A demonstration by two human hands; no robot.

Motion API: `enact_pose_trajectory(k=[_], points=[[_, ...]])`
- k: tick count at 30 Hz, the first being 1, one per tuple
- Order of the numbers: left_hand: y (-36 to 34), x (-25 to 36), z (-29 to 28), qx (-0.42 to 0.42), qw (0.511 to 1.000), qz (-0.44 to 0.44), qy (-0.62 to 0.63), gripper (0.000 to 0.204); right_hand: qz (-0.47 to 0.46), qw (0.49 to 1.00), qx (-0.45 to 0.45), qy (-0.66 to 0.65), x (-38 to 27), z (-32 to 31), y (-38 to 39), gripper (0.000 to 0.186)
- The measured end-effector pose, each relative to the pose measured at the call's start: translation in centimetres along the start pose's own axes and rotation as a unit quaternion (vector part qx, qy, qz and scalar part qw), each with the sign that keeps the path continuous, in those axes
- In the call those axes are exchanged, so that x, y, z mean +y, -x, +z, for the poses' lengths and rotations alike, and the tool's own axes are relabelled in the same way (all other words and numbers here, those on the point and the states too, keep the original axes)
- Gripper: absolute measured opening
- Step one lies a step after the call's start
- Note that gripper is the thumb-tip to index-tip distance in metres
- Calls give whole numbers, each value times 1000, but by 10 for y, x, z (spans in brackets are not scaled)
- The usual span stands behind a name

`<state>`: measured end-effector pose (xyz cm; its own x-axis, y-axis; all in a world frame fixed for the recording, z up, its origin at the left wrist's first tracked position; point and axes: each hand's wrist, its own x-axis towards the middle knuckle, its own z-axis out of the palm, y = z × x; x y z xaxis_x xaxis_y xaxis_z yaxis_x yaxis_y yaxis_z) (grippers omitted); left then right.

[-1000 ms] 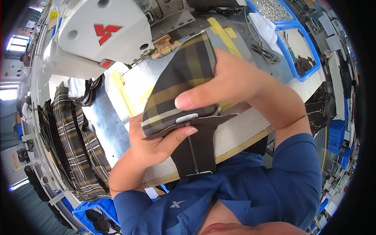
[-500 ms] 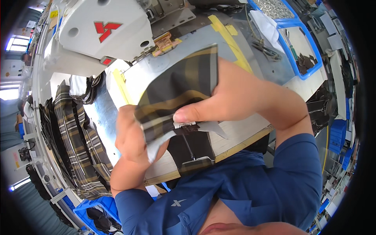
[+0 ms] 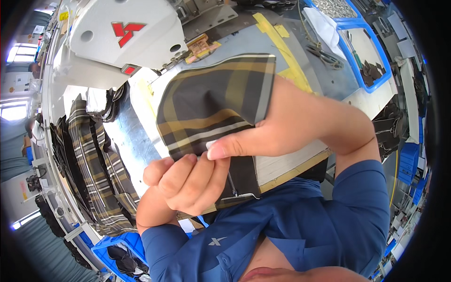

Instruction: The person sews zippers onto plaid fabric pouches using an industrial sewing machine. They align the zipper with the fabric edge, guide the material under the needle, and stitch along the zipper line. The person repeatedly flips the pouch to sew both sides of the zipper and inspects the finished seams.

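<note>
Item 1: plaid panel (image 3: 206, 94), black, olive-brown and white, with a pale strip along its right edge. Located in front of the wearer, held raised over the worktable (image 3: 291, 169), its surface bowed and dented near the middle.

Item 2: right hand (image 3: 286, 120). Elbow bent outward to the right; forearm running up and leftward; wrist flexed. Thumb extended left across the near face of the panel's lower right part, its tip meeting the fingers of the other hand. Remaining fingers behind the panel, hidden. Panel pinched between thumb and this concealed side.

Item 3: left hand (image 3: 190, 183). Forearm short in view, rising from lower left. 4 fingers curled side by side, their outer faces toward the camera, grasping the panel's lower edge; thumb hidden. The 2 hands touch at the panel's lower edge.

Item 4: dark zippered strip (image 3: 246, 176), just right of and partly behind the left hand, near end at the table edge. Whether it is joined to the panel cannot be told.

Surroundings: white sewing machine head (image 3: 127, 42), upper left; yellow tape (image 3: 284, 49) beyond the right hand; stacked plaid pieces (image 3: 101, 183) at left; 1 blue-rimmed tray (image 3: 386, 75) with dark scraps, upper right; blue bin (image 3: 101, 254), lower left.
</note>
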<state>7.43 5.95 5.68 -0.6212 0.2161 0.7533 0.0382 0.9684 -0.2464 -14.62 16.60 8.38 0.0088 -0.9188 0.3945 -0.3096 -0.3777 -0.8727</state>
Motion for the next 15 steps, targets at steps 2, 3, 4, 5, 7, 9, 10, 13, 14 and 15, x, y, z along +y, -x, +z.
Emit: enact_pose_trajectory(k=[2, 3, 4, 5, 7, 9, 10, 13, 14, 15], points=[[-3, 0, -5, -18, 1000, 25, 1, 25, 32, 998, -18, 43, -3, -1, 2, 38], [-6, -1, -8, -31, 998, 50, 0, 25, 50, 996, -26, 65, -4, -2, 3, 39], [-6, -2, -9, -43, 996, 75, -2, 25, 49, 996, -21, 68, -5, 0, 5, 39], [-5, -3, -8, -25, 995, 94, -1, 26, 48, 996, -17, 71, -6, 1, 6, 38], [0, -3, -8, 6, 992, 129, -7, 26, 43, 996, -26, 67, -4, 4, 5, 38], [1, -7, 0, 50, 986, 160, -25, 26, 42, 996, -46, 59, 0, 4, 1, 38], [1, -9, 2, 61, 983, 170, -29, 25, 54, 997, -48, 39, 3, 5, 0, 38], [2, -12, 7, 87, 977, 188, -56, 17, 82, 995, -51, -3, 9, 7, -1, 37], [3, -11, 5, 71, 981, 173, -43, 17, 86, 995, -52, -4, 9, 7, -2, 37], [3, -9, 3, 56, 985, 158, -30, 17, 91, 995, -51, -5, 10, 7, -2, 37]])
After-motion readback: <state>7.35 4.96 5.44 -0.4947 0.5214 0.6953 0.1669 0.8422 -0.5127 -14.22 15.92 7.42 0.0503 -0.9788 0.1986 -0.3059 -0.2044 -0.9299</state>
